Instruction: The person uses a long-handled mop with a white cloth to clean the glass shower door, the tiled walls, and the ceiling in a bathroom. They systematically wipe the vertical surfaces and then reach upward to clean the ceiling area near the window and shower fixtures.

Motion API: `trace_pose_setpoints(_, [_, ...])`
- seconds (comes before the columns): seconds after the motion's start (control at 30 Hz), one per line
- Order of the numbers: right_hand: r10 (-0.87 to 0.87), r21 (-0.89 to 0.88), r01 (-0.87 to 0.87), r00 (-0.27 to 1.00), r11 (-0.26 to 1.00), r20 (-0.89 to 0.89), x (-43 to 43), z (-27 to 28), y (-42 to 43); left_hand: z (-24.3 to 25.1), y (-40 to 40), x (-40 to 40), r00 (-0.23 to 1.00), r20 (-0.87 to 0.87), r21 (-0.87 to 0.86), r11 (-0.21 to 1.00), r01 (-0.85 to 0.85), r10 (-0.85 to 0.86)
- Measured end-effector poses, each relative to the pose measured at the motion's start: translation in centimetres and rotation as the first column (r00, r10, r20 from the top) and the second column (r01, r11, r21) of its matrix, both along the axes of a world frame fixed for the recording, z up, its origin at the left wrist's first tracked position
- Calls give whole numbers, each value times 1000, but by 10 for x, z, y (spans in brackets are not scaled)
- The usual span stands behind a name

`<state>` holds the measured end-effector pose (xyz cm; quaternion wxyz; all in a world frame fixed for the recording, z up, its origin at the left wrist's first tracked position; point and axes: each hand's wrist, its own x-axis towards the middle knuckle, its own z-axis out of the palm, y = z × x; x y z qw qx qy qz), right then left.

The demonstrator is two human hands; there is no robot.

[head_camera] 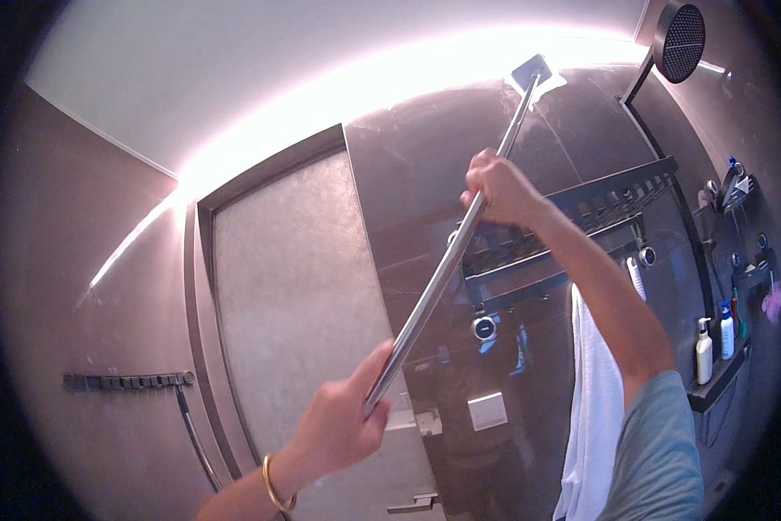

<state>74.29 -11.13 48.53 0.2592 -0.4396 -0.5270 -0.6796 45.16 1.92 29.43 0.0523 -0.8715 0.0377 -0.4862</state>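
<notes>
A long metal pole [432,286] slants up and to the right across the view. Around its lower end my left hand [345,407] is closed, with a gold-coloured bangle on that wrist. Farther up, my right hand [500,189] grips the same pole. At the top end sits a flat mop head [532,70] with white cloth showing past its edges. It is against the upper part of the dark tiled wall [416,176], close under the bright light strip along the ceiling; whether it presses on the tile cannot be told.
A black wall rack [572,202] lies behind my right forearm, with a white towel [589,391] hanging below. At the upper right juts a shower head [679,42]. Bottles [704,355] stand on a corner shelf. A door [299,280] and a hook rail [130,381] are at left.
</notes>
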Motion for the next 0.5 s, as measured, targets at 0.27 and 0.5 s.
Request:
trace_pose_setpoints(0.27, [235, -104, -218, 951, 970, 200, -121, -14, 97, -119, 95, -103, 705, 159, -787, 343, 513, -691])
trace_pose_setpoints(0.5, [363, -296, -311, 921, 903, 140, -235, -43, 221, -173, 69, -194, 919, 270, -595, 800, -77, 289])
